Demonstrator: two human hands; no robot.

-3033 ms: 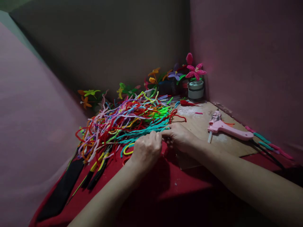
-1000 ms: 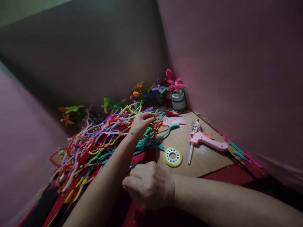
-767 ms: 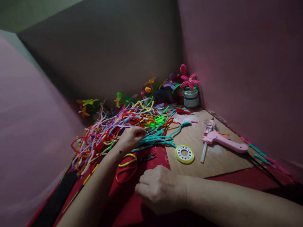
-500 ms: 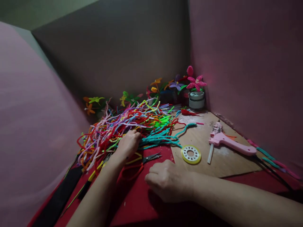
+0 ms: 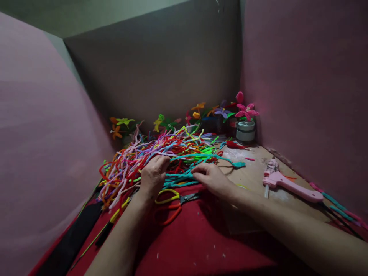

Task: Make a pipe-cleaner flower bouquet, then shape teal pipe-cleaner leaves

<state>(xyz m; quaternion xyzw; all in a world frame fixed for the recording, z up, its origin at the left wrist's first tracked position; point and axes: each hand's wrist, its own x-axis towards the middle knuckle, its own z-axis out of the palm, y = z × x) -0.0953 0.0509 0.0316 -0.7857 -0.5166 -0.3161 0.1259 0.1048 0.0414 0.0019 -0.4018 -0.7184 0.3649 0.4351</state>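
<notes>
A big tangle of coloured pipe cleaners (image 5: pixel 161 153) lies on the red cloth (image 5: pixel 201 245). My left hand (image 5: pixel 153 177) rests on the near edge of the pile, fingers curled down among the strands; what they grip is hidden. My right hand (image 5: pixel 212 178) reaches into the teal pipe cleaners (image 5: pixel 179 177), fingertips pinched together at a teal strand. Scissors with yellow and red handles (image 5: pixel 172 201) lie just in front of both hands.
A pink glue gun (image 5: pixel 290 186) lies on the wooden board (image 5: pixel 253 172) at right. Finished pipe-cleaner flowers (image 5: pixel 244 111) stand in a small pot in the back corner, more along the rear wall. Pink walls close in left and right.
My right hand moved from the red cloth forward into the teal strands and now covers the spot where the yellow ring lay. My left hand stays on the pile. The view tilted up.
</notes>
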